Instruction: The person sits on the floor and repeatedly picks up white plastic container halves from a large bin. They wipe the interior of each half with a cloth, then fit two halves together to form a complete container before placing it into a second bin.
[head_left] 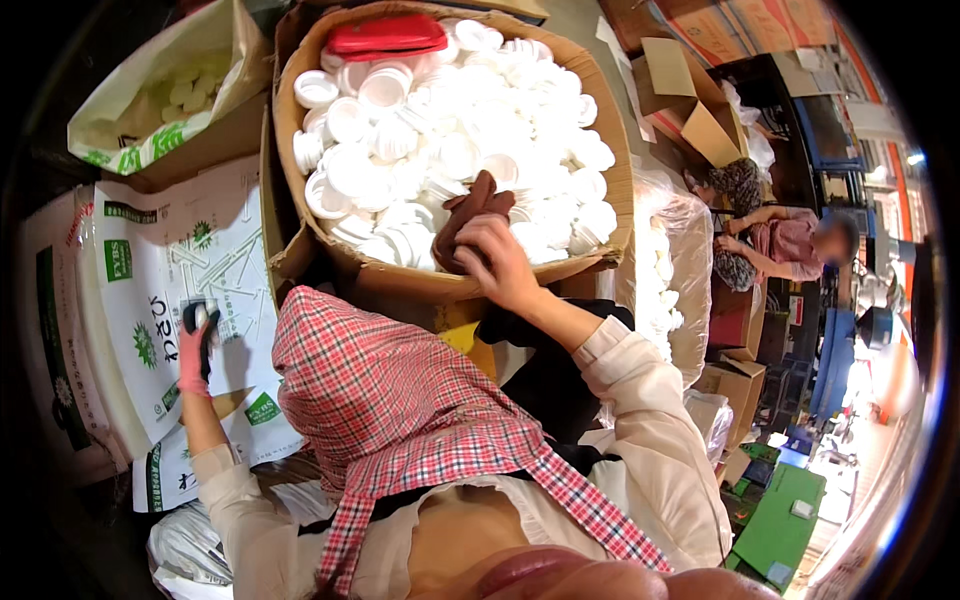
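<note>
My left hand [195, 350] wears a pink and black glove and is closed around a small white piece [202, 314], mostly hidden by the fingers. It is over white printed sacks [160, 255], beside several thin white sticks [228, 265]. My bare right hand [497, 258] is at the near rim of a large cardboard box [400, 277], its fingers bent on a brown cloth glove [478, 205]. Under the glove, the box is heaped with white round plastic caps [450, 110]. A red zip pouch [387, 38] rests on the heap's far side.
An open printed bag [160, 90] holding pale round pieces stands at the far left. Right of the box is a clear-plastic-lined container [685, 270] with white pieces. Farther right, a person [785, 243] sits near an open carton [690, 95]. My checked apron [360, 380] bulges below the box.
</note>
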The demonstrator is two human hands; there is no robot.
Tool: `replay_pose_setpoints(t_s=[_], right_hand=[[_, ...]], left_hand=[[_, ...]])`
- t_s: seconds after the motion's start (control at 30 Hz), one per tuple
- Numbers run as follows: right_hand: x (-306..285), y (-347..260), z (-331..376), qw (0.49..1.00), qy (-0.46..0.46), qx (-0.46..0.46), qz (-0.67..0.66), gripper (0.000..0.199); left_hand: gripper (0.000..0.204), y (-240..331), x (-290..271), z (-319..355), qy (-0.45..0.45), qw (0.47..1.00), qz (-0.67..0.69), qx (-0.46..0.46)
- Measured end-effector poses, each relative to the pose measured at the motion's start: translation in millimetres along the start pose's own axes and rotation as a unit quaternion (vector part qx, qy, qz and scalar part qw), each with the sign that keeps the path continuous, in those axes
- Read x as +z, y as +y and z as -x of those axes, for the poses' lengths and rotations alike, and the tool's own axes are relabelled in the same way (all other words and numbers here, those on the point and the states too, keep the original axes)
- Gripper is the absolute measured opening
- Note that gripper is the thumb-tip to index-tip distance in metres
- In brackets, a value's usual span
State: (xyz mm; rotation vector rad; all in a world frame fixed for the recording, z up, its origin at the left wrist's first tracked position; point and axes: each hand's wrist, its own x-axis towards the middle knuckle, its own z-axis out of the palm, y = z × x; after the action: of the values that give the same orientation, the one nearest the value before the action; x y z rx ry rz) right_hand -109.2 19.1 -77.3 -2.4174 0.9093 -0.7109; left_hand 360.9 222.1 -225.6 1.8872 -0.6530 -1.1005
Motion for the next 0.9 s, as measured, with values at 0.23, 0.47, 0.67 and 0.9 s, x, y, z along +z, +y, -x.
replay_pose_setpoints(t_s=[0.23,0.47,0.67,0.9], right_hand=[[-13,31,-4,0.975,-0.098,0.067,0.186,0.038],[-42,70,-12,0.983,-0.017,0.166,-0.082,0.017],[-73,59,-18,0.757,0.161,0.166,-0.611,0.008],[-33,32,-24,0.953,0.269,-0.06,-0.128,0.036]], left_hand=[[0.05,254,155,19,-0.185,0.93,0.107,0.299],[0.043,297,266,-28,-0.173,0.856,0.054,0.485],[0.037,280,333,-16,-0.202,0.867,0.059,0.451],[0.04,291,370,24,-0.021,0.525,-0.267,0.808]])
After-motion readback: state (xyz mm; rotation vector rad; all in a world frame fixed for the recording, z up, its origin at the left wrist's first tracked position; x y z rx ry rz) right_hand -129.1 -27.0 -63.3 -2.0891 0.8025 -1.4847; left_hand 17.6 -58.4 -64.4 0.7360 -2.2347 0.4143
